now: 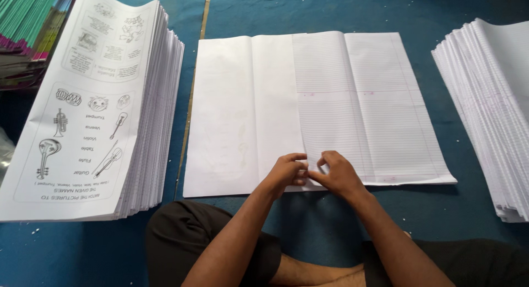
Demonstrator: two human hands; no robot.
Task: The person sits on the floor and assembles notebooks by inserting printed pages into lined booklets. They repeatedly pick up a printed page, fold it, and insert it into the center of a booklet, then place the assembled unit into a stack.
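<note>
Head view: left hand (287, 171) and right hand (335, 172) meet at the near edge of the ruled sheets (363, 108), fingers (300, 157) pinching the paper at the fold line. Ruled sheets lie flat on the blue mat (330, 11), overlapping a blank white sheet (231, 116) to their left. Tall stack of printed picture sheets (99, 99) at far left; another ruled-paper stack (490, 110) at right. Person sits cross-legged, dark shorts (182, 237).

Notebook-binding workshop floor; tall printed-sheet stack (93, 105), ruled-paper stack (490, 99) on blue mat (308, 11).
</note>
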